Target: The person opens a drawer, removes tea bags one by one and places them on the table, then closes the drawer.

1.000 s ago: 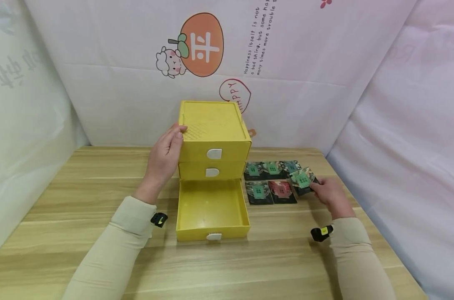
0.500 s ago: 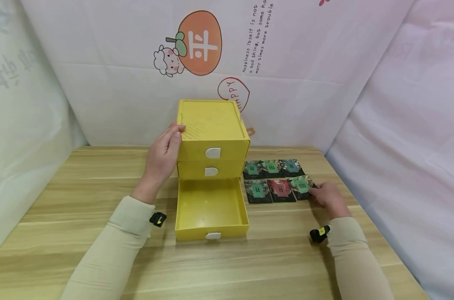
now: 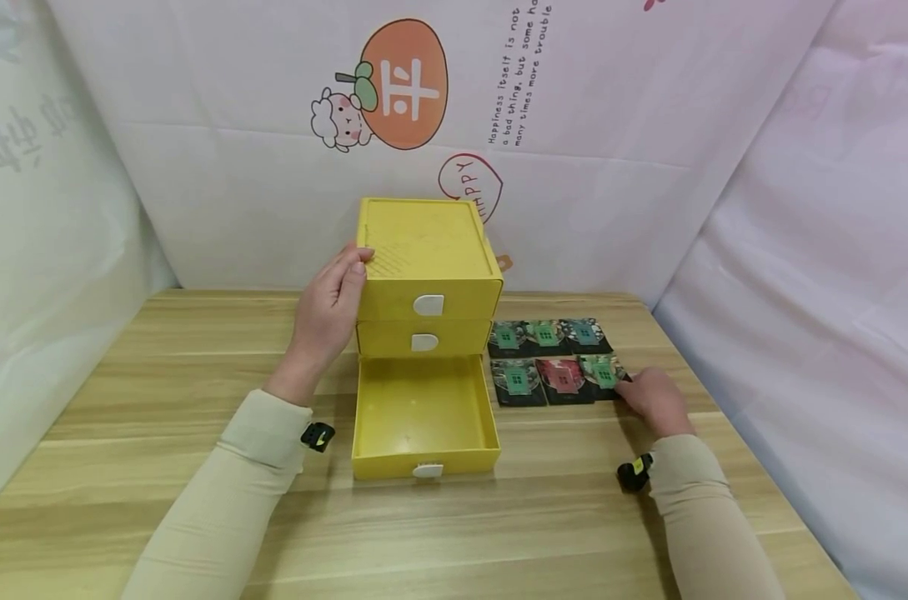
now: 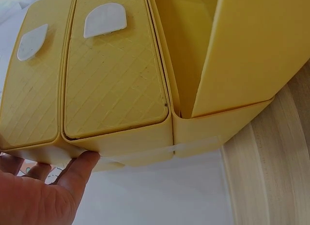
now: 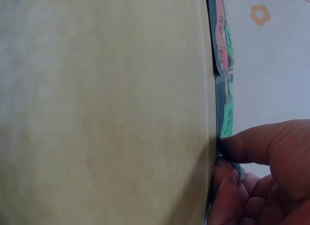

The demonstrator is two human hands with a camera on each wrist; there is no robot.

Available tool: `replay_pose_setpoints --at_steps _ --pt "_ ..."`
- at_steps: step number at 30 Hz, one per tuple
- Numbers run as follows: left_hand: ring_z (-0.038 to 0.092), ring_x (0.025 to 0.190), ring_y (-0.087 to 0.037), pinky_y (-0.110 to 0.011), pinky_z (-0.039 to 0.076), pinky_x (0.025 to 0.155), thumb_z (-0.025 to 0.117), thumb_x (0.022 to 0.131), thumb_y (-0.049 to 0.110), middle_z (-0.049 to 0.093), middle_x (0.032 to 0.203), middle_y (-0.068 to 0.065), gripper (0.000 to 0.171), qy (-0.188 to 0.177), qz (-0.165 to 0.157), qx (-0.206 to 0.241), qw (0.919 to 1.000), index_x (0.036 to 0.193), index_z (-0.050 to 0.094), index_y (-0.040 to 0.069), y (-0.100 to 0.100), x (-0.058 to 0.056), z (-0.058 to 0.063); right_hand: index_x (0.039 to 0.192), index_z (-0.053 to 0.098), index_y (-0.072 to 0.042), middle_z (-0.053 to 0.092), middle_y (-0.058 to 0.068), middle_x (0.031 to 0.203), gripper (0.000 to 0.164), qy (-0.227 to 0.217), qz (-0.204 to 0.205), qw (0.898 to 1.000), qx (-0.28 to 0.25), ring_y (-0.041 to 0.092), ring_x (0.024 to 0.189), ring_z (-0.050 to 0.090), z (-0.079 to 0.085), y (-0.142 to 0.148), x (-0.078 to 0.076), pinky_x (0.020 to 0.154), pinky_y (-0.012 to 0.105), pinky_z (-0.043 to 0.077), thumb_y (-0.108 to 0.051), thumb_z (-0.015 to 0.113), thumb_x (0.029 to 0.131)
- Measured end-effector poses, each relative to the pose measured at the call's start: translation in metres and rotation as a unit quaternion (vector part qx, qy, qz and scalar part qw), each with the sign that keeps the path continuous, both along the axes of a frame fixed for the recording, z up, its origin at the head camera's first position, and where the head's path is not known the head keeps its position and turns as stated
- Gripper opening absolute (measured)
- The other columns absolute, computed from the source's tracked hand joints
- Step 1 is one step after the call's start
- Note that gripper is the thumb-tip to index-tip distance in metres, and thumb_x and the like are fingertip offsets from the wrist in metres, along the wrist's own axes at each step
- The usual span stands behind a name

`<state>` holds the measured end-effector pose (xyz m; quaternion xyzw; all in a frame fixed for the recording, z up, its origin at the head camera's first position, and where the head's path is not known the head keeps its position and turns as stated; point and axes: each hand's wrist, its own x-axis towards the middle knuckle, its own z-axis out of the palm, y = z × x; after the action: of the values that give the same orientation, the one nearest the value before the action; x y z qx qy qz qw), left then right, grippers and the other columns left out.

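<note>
A yellow three-drawer box stands on the table, its bottom drawer pulled out and bare inside. My left hand rests against the box's upper left side, fingertips at the top edge. In the left wrist view, the thumb and fingers of that hand touch the yellow side wall. To the right, my right hand pinches the right edge of a flat dark sachet with a green label. In the right wrist view, thumb and fingers grip the sachet's corner low at the table surface.
Several similar sachets lie in two rows beside the box, among them a red-labelled one directly left of the held one. White printed cloth rises behind the wooden table. Both closed drawers have white tabs.
The green-labelled sachet, tilted and overlapping the back row earlier, has come down flat and straight at the right end of the front row. My left hand stays on the box.
</note>
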<state>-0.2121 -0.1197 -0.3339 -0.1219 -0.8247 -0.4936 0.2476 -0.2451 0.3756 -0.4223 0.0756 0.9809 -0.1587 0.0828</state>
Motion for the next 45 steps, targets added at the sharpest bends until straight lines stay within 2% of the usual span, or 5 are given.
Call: replay_pose_setpoints --at_steps 11,21,33,38,45 --pt "0.036 0.155 -0.017 -0.044 0.032 0.126 0.038 0.114 0.035 0.050 0.160 -0.004 0.046 -0.007 0.006 -0.002 1.0000 0.145 0.061 0.011 0.000 0.002 0.001 0.070 0.056 -0.006 0.062 0.019 0.085 0.038 -0.036 -0.017 0.999 0.023 0.029 0.076 0.056 0.007 -0.007 0.006 0.069 0.047 0.053 -0.032 0.053 0.098" --pt "0.035 0.155 -0.017 -0.045 0.031 0.126 0.038 0.113 0.036 0.046 0.163 -0.005 0.047 -0.017 0.004 -0.001 0.9998 0.146 0.061 0.011 0.001 0.003 0.001 0.113 0.064 0.011 0.065 0.031 0.110 0.050 -0.024 -0.032 0.999 0.012 0.036 0.086 0.061 0.004 -0.007 0.005 0.074 0.053 0.056 -0.036 0.052 0.101" --pt "0.035 0.155 -0.016 -0.046 0.031 0.126 0.038 0.114 0.037 0.047 0.162 -0.004 0.047 -0.012 0.007 -0.002 0.9999 0.146 0.061 0.012 0.001 0.003 0.001 0.141 0.049 0.009 0.058 0.035 0.136 0.062 0.090 -0.023 0.995 -0.035 0.048 0.111 0.063 0.036 -0.041 0.014 0.082 0.057 0.054 -0.041 0.050 0.104" --pt "0.036 0.155 -0.017 -0.046 0.032 0.125 0.038 0.113 0.037 0.048 0.162 -0.005 0.047 -0.011 0.007 -0.003 0.9999 0.145 0.061 0.012 0.001 0.003 0.001 0.137 0.056 0.001 0.066 0.024 0.125 0.051 0.223 0.015 0.973 -0.060 0.041 0.106 0.066 0.065 -0.081 0.034 0.080 0.056 0.054 -0.040 0.052 0.106" --pt "0.035 0.155 -0.017 -0.046 0.032 0.126 0.037 0.114 0.037 0.047 0.162 -0.005 0.047 -0.010 0.008 -0.005 0.9999 0.145 0.061 0.012 0.001 0.004 0.002 0.121 0.068 -0.001 0.070 0.014 0.103 0.034 0.390 0.095 0.912 -0.080 0.031 0.085 0.069 0.090 -0.138 0.061 0.066 0.050 0.055 -0.028 0.067 0.101"
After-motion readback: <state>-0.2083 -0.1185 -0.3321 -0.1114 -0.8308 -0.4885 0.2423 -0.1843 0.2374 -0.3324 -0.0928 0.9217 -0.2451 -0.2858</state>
